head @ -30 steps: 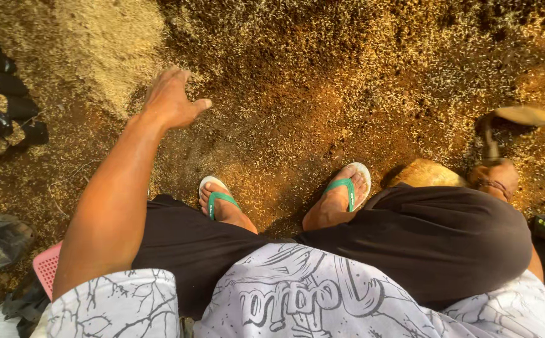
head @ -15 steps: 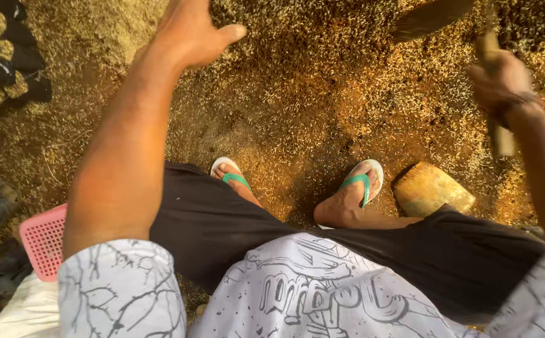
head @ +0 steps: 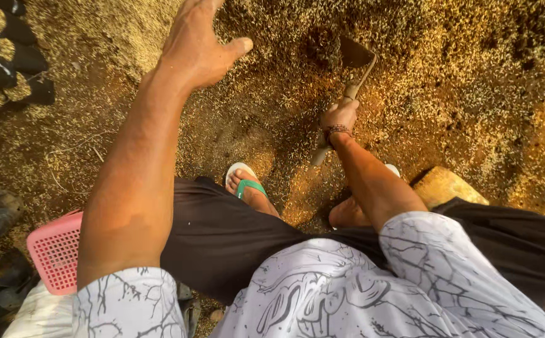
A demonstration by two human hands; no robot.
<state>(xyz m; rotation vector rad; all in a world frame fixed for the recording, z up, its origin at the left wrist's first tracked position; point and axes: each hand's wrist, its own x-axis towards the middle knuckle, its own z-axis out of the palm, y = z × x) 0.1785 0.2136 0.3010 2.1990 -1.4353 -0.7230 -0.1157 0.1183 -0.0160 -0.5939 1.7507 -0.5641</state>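
While the right hand (head: 340, 116) wraps tight around the pale wooden handle of a small hoe (head: 346, 87), the left hand (head: 198, 45) reaches forward with fingers spread wide and thumb out, holding nothing and hovering above the ground. The hoe's dark, flat metal blade digs into the loose mix of husks and soil (head: 448, 75) just ahead of the right hand, its handle slanting back towards the person's feet. A beaded bracelet (head: 336, 131) circles the right wrist. The ground is a coarse, grainy litter of golden-brown husks over orange earth, heaped and uneven. Nearer the body, the left foot wears a white flip-flop (head: 242, 178) with a green strap; the right foot is mostly hidden behind the right forearm. A rounded tan stone (head: 448, 186) sits just beside the right leg. The person wears dark shorts and a white shirt with black cracked-line print. At lower left lies a pink plastic mesh basket (head: 53, 250), and at upper left a row of small black nursery bags (head: 6, 56) filled with husk mix.
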